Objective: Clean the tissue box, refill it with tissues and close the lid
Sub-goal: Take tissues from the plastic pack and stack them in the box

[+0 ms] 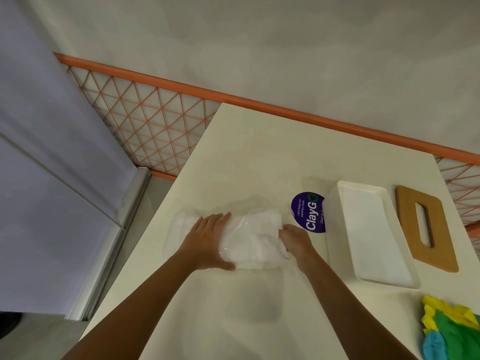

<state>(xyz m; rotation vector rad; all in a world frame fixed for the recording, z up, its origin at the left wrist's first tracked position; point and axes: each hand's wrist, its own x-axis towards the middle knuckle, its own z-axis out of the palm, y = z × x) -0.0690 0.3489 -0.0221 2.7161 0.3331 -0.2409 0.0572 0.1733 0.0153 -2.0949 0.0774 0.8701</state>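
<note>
Left hand (207,239) flat atop the tissue pack (252,239), right hand (296,239) tight around its end.

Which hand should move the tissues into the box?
Likely the right hand: it grips the tissue pack at the end nearest the tissue box; the left hand rests flat, farther away.

You get soft, even, fairly bright light; a faint shadow lies on the desk (259,157) nearer you than your left hand (207,240) and right hand (296,239), both slightly blurred, and far edges bend
</note>
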